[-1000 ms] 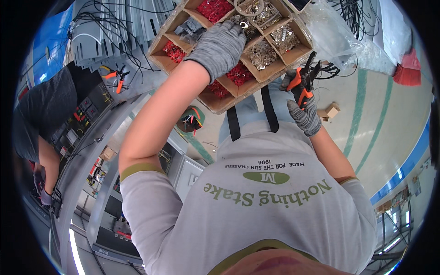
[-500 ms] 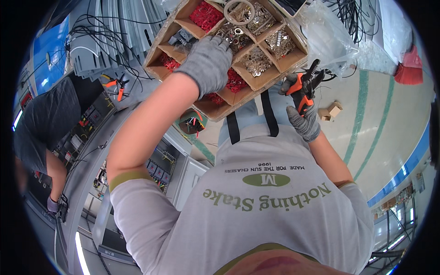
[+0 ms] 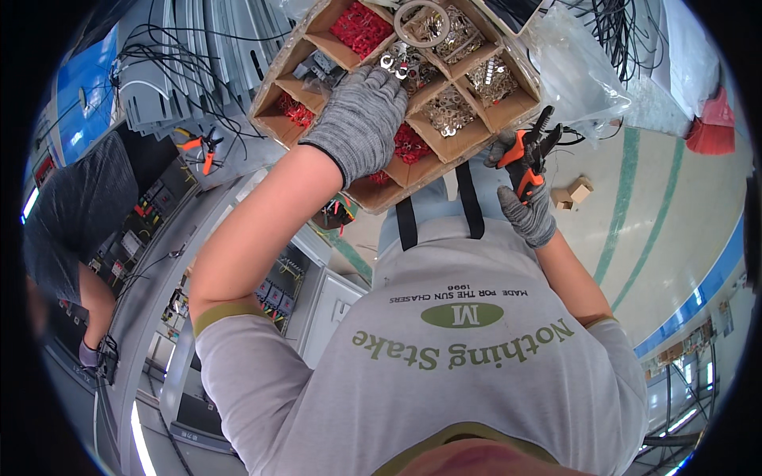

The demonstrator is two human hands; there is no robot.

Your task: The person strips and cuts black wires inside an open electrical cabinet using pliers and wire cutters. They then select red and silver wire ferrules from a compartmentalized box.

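Observation:
A cardboard box (image 3: pixel 271 107) split into several compartments is in front of my chest. Some compartments hold red terminals (image 3: pixel 361 24), others silver ring lugs (image 3: pixel 452 107). My left hand (image 3: pixel 361 119), in a grey knit glove, reaches into the box's middle, its fingertips curled down among silver lugs, so what they grip is hidden. My right hand (image 3: pixel 530 214), also gloved, is at the box's right corner, shut on orange-and-black crimping pliers (image 3: pixel 530 151) whose jaws point up.
A person in a dark shirt (image 3: pixel 71 206) works at the left beside an open electrical cabinet (image 3: pixel 270 285). Orange pliers (image 3: pixel 202 147) and black cables (image 3: pixel 182 71) lie on grey panels. A clear plastic bag (image 3: pixel 571 71) and small cardboard boxes (image 3: pixel 571 194) are at the right.
The box and both hands have slid lower in the view. My left hand stays inside the box's middle compartments; my right still holds the pliers.

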